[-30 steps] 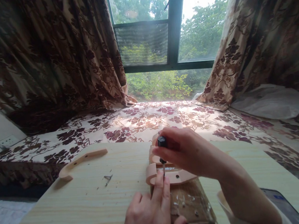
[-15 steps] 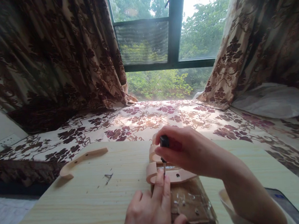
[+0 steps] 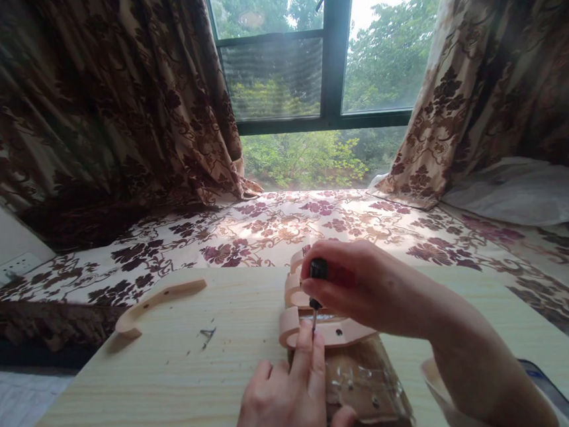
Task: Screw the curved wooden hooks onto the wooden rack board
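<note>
My right hand (image 3: pixel 350 281) is closed round a black-handled screwdriver (image 3: pixel 318 270), its thin shaft pointing down at a curved pale wooden piece (image 3: pixel 347 331). Two fingertips of my left hand (image 3: pixel 288 399) press on that piece beside the screwdriver's tip, with its thumb apart on the brown, tape-wrapped block (image 3: pixel 364 382) underneath. The tip itself is hidden by the fingers. A dark hole shows in the wooden piece to the right. More curved wooden pieces (image 3: pixel 294 291) lie just behind, partly covered by my right hand.
Another curved wooden piece (image 3: pixel 160 301) lies at the left of the pale wooden table (image 3: pixel 131 399). Several small screws (image 3: pixel 208 337) and dark bits are scattered nearby. A phone (image 3: pixel 548 383) rests at the right, partly behind my forearm. Beyond is a floral-covered ledge (image 3: pixel 266 228).
My right hand and the top of the screwdriver have shifted slightly right, so the screwdriver leans a little more. My left hand stays in place.
</note>
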A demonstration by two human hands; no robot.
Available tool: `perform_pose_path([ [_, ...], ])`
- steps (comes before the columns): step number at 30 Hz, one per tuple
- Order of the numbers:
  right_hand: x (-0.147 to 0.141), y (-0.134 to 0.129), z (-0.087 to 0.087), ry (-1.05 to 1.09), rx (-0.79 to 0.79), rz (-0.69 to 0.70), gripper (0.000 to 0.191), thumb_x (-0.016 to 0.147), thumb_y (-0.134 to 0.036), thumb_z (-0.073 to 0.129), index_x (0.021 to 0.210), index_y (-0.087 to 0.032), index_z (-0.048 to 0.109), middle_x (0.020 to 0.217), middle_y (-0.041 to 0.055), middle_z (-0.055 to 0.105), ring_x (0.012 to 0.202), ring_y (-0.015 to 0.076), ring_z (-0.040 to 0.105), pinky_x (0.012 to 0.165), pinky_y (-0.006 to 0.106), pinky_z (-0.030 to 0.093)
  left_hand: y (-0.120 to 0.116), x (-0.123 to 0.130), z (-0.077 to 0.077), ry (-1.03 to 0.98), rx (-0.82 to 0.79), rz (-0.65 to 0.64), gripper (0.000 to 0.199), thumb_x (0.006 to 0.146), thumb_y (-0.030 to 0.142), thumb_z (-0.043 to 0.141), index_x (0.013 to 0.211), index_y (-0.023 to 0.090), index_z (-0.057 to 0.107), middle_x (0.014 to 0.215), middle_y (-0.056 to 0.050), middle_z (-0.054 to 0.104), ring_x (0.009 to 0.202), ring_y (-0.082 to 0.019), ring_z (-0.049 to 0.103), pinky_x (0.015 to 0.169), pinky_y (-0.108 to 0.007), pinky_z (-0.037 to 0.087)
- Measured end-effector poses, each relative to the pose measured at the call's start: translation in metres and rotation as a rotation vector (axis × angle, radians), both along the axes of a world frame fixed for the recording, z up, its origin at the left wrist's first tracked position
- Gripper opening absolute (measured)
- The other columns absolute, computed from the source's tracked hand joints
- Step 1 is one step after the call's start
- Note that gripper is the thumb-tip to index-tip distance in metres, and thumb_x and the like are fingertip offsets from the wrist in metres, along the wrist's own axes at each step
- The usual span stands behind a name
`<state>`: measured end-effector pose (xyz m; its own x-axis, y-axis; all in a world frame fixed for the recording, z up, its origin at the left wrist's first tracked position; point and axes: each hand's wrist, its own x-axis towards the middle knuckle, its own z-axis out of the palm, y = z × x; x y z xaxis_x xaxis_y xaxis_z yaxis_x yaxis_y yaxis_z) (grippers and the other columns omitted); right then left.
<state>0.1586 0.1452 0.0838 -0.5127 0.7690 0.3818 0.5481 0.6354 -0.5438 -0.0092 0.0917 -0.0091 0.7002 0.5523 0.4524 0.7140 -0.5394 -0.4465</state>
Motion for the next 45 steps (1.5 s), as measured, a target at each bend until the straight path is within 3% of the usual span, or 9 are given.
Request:
perform_pose_path([
  [6,-0.003,0.005,-0.004,0.001,0.043,-0.080,0.017,0.088,-0.034,0.051,0.081,-0.018,0.053,0.065,-0.0015,0.052,0.058,0.0101,0.042,0.051,0.024,0.029,-0.001,-0.002,-0.003,-0.036,-0.062,0.020,0.052,0.076,0.039,0.054,0.115,0.004,0.058,0.116,-0.023,0.061,0.077,-0.025,0.068,0.055,-0.031,0.054],
  [11,-0.005,0.009,-0.009,-0.012,0.081,-0.117,0.019,0.088,-0.034,0.050,0.075,-0.019,0.046,0.062,-0.0036,0.046,0.056,0.0093,0.037,0.051,0.025,0.025,-0.004,0.000,0.005,-0.120,-0.322,0.069,0.068,0.072,0.038,0.063,0.133,0.015,0.043,0.132,-0.021,0.050,0.093,-0.027,0.065,0.068,-0.035,0.056],
  [14,-0.005,0.010,-0.010,-0.007,0.104,-0.147,0.023,0.087,-0.034,0.051,0.072,-0.020,0.041,0.059,-0.0053,0.040,0.055,0.0087,0.033,0.051,0.025,0.024,-0.006,0.004,0.013,-0.182,-0.486,0.128,0.063,0.076,0.036,0.060,0.134,0.019,0.042,0.134,-0.017,0.049,0.099,-0.026,0.063,0.080,-0.039,0.053],
  [17,-0.004,0.002,-0.008,-0.015,0.100,-0.116,0.019,0.087,-0.032,0.050,0.074,-0.020,0.044,0.061,-0.0049,0.043,0.056,0.0086,0.035,0.052,0.025,0.025,-0.011,0.005,0.015,-0.231,-0.542,0.103,0.058,0.079,0.031,0.055,0.134,0.017,0.040,0.133,-0.016,0.049,0.113,-0.026,0.055,0.089,-0.041,0.049],
  [21,-0.006,-0.028,-0.002,-0.058,0.111,-0.065,0.016,0.087,-0.031,0.049,0.078,-0.018,0.050,0.065,-0.0024,0.050,0.059,0.0097,0.040,0.054,0.025,0.027,-0.031,-0.001,0.013,-0.239,-0.540,0.043,0.055,0.081,0.025,0.050,0.134,0.017,0.040,0.131,-0.014,0.050,0.116,-0.026,0.052,0.092,-0.042,0.047],
  [28,-0.012,-0.106,-0.001,-0.092,0.056,0.013,0.011,0.088,-0.028,0.048,0.085,-0.018,0.050,0.067,-0.0013,0.055,0.057,0.0093,0.041,0.053,0.024,0.027,-0.094,-0.038,0.012,-0.214,-0.474,-0.062,0.054,0.082,0.016,0.046,0.134,0.028,0.040,0.133,-0.004,0.051,0.110,-0.019,0.056,0.091,-0.034,0.048],
  [32,-0.018,-0.135,-0.003,-0.141,0.101,-0.014,0.009,0.089,-0.025,0.044,0.092,-0.017,0.049,0.075,0.0019,0.060,0.063,0.0113,0.046,0.058,0.025,0.028,-0.119,-0.047,0.001,-0.238,-0.363,0.014,0.047,0.089,0.024,0.043,0.136,0.027,0.041,0.136,-0.006,0.050,0.113,-0.023,0.054,0.090,-0.037,0.049],
  [38,-0.036,-0.147,-0.005,-0.184,0.155,-0.079,0.010,0.090,-0.024,0.039,0.090,-0.017,0.046,0.073,0.0037,0.059,0.063,0.0128,0.047,0.059,0.026,0.028,-0.127,-0.023,-0.024,-0.446,-0.300,0.101,0.044,0.092,0.034,0.040,0.131,0.016,0.047,0.138,-0.011,0.047,0.126,-0.027,0.041,0.101,-0.044,0.039],
  [45,-0.046,-0.135,-0.007,-0.237,0.229,-0.142,0.012,0.091,-0.026,0.038,0.089,-0.017,0.045,0.078,0.0061,0.061,0.065,0.0133,0.046,0.057,0.026,0.028,-0.120,-0.019,-0.034,-0.487,-0.243,0.087,0.046,0.089,0.032,0.042,0.131,0.013,0.047,0.139,-0.012,0.045,0.127,-0.027,0.040,0.102,-0.041,0.038],
])
